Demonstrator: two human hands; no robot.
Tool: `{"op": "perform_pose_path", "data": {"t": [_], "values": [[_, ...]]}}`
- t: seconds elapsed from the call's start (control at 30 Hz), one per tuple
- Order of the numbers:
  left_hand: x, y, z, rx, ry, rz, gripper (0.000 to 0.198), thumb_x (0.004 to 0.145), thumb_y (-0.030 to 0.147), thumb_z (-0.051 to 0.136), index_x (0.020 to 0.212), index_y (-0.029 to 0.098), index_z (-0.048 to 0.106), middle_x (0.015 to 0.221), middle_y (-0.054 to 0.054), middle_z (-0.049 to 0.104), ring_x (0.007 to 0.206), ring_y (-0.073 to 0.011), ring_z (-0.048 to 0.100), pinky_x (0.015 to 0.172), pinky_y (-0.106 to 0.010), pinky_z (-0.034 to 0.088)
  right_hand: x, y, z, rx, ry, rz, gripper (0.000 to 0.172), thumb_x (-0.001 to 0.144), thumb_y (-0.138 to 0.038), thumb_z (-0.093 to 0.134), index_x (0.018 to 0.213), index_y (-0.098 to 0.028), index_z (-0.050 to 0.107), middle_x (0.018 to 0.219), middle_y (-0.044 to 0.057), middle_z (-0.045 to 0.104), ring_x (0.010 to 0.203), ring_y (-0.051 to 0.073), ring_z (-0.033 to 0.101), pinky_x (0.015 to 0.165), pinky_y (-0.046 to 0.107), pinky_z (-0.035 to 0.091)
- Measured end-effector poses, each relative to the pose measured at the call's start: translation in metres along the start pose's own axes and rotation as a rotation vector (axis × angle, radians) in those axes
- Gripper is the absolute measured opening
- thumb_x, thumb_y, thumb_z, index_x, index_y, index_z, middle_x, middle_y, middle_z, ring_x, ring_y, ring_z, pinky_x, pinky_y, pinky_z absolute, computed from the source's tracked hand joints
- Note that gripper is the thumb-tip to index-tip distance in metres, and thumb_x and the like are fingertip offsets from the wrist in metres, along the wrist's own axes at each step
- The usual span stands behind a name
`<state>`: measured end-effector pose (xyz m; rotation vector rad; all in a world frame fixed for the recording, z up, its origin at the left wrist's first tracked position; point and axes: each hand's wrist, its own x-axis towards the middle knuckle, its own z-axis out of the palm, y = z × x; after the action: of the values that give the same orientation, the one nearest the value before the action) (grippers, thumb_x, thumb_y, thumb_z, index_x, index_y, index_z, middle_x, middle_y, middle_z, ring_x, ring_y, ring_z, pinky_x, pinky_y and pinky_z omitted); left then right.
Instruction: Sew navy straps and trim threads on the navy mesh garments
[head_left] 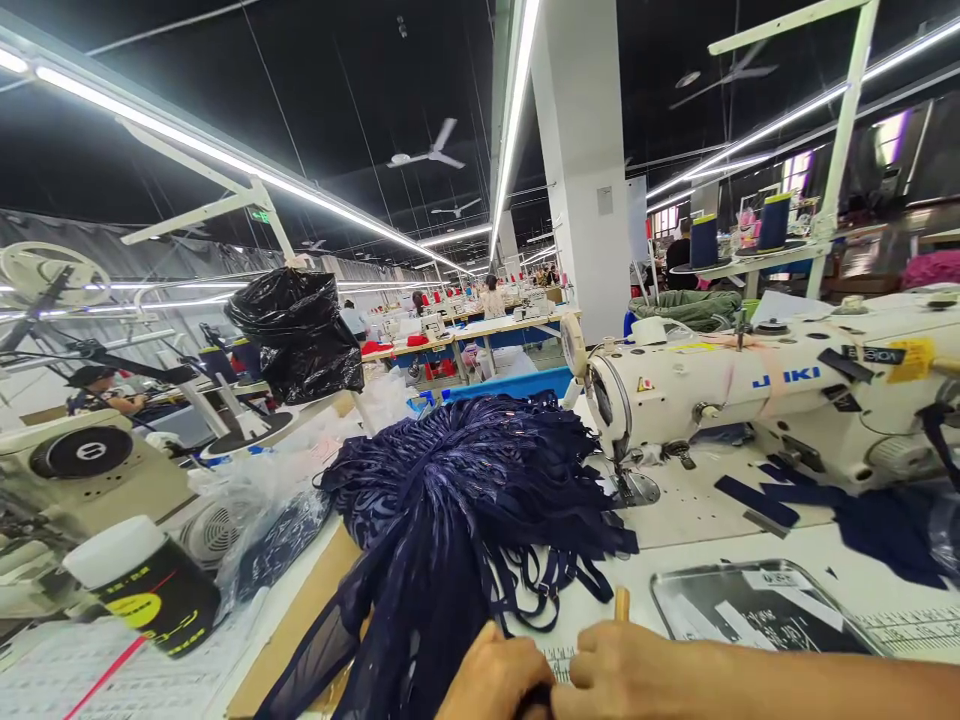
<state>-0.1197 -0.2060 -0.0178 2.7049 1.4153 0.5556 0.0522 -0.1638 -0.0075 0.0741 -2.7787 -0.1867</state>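
A large gathered bundle of navy fabric pieces with thin straps (pixel 450 470) lies on the white table, fanned out ahead of my hands. My left hand (pixel 495 678) is closed at the bottom edge, its fingers curled on a bit of dark navy fabric. Close beside it, my right hand (pixel 626 668) is also closed, with the fingers bent inward. A short tan stick (pixel 622 604) rises from behind its knuckles; whether the hand grips it cannot be seen. Much of what lies between and under the fingers is hidden.
At right stands a white sewing machine (pixel 697 390), with navy scraps (pixel 892 530) beneath. A metal tray (pixel 660 590) holds paper slips near my right forearm. Cardboard (pixel 300 620), a black-labelled thread cone (pixel 150 590) and a black plastic bag (pixel 300 335) are at left. Other people sit farther back.
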Motion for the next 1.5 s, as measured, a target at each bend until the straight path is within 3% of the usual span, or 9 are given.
{"op": "perform_pose_path", "data": {"t": [0.13, 0.27, 0.43, 0.63, 0.87, 1.07, 1.23, 1.33, 1.5], "values": [[0.0, -0.008, 0.001, -0.195, -0.108, -0.056, 0.025, 0.062, 0.013, 0.053, 0.041, 0.019, 0.04, 0.04, 0.007, 0.043, 0.041, -0.0087, 0.033, 0.054, -0.021, 0.031, -0.014, 0.035, -0.045, -0.282, 0.223, -0.039, 0.025, 0.085, -0.011, 0.034, 0.067, -0.018, 0.05, 0.06, -0.001, 0.047, 0.047, 0.012, 0.037, 0.044, 0.026, 0.023], [-0.015, -0.012, -0.012, -0.344, -0.031, -0.251, 0.014, 0.068, 0.019, 0.055, 0.055, 0.022, 0.06, 0.056, 0.002, 0.06, 0.052, -0.0123, 0.05, 0.065, -0.023, 0.039, -0.037, 0.061, -0.058, -0.348, 0.293, 0.361, 0.038, 0.091, -0.01, 0.021, 0.064, -0.017, 0.048, 0.062, 0.0, 0.047, 0.044, 0.011, 0.034, 0.043, 0.026, 0.018], [-0.011, 0.015, -0.031, -0.751, 0.328, -0.483, 0.017, 0.072, 0.031, 0.058, 0.081, 0.021, 0.069, 0.077, -0.004, 0.063, 0.073, -0.0176, 0.057, 0.068, -0.024, 0.043, -0.034, 0.033, -0.033, 0.056, 0.197, 0.536, 0.024, 0.087, -0.019, 0.038, 0.065, -0.018, 0.047, 0.063, -0.002, 0.047, 0.049, 0.009, 0.037, 0.046, 0.024, 0.022], [0.01, 0.04, -0.01, -1.19, 0.667, -0.681, 0.036, 0.064, 0.033, 0.069, 0.096, 0.019, 0.065, 0.07, -0.003, 0.064, 0.062, -0.0145, 0.057, 0.049, -0.018, 0.041, -0.006, 0.014, -0.037, 0.802, 0.26, 0.869, 0.013, 0.078, -0.014, 0.046, 0.088, -0.017, 0.053, 0.057, -0.007, 0.042, 0.051, 0.008, 0.037, 0.048, 0.019, 0.028], [0.017, 0.051, -0.004, -1.102, 0.796, -0.668, 0.039, 0.065, 0.033, 0.069, 0.098, 0.02, 0.053, 0.057, 0.004, 0.061, 0.046, -0.0069, 0.048, 0.049, -0.015, 0.039, 0.013, 0.011, -0.026, 1.06, 0.358, 0.916, 0.006, 0.068, -0.01, 0.051, 0.069, -0.016, 0.049, 0.052, -0.008, 0.038, 0.048, 0.007, 0.033, 0.044, 0.017, 0.026], [0.013, 0.054, 0.001, -0.832, 0.906, -0.501, 0.018, 0.072, 0.033, 0.061, 0.062, 0.02, 0.055, 0.079, -0.002, 0.064, 0.066, -0.0132, 0.057, 0.065, -0.021, 0.043, 0.005, 0.009, -0.019, 0.285, 0.569, 0.545, 0.015, 0.078, -0.009, 0.039, 0.068, -0.016, 0.049, 0.058, -0.002, 0.048, 0.05, 0.01, 0.041, 0.047, 0.022, 0.028], [0.013, 0.054, -0.001, -0.794, 0.822, -0.457, 0.02, 0.075, 0.035, 0.057, 0.073, 0.02, 0.07, 0.082, -0.005, 0.064, 0.078, -0.019, 0.059, 0.072, -0.024, 0.044, -0.005, 0.008, -0.025, -0.228, 0.607, 0.102, 0.027, 0.085, -0.008, 0.027, 0.079, -0.012, 0.054, 0.056, 0.003, 0.051, 0.047, 0.014, 0.041, 0.045, 0.027, 0.025], [0.015, 0.055, 0.001, -0.855, 0.85, -0.509, 0.019, 0.072, 0.035, 0.061, 0.072, 0.02, 0.072, 0.078, -0.004, 0.063, 0.068, -0.0169, 0.058, 0.061, -0.021, 0.045, -0.007, -0.001, -0.026, -0.028, 0.578, 0.29, 0.022, 0.083, -0.008, 0.03, 0.084, -0.015, 0.051, 0.061, 0.003, 0.053, 0.05, 0.013, 0.045, 0.048, 0.026, 0.031], [0.018, 0.055, 0.014, -0.772, 0.947, -0.502, 0.019, 0.072, 0.037, 0.061, 0.072, 0.021, 0.073, 0.077, -0.005, 0.061, 0.075, -0.0185, 0.057, 0.071, -0.024, 0.044, 0.0, -0.01, -0.023, 0.784, 0.539, 0.802, 0.007, 0.075, -0.014, 0.043, 0.076, -0.02, 0.04, 0.056, -0.006, 0.043, 0.047, 0.008, 0.04, 0.045, 0.019, 0.032]]}}
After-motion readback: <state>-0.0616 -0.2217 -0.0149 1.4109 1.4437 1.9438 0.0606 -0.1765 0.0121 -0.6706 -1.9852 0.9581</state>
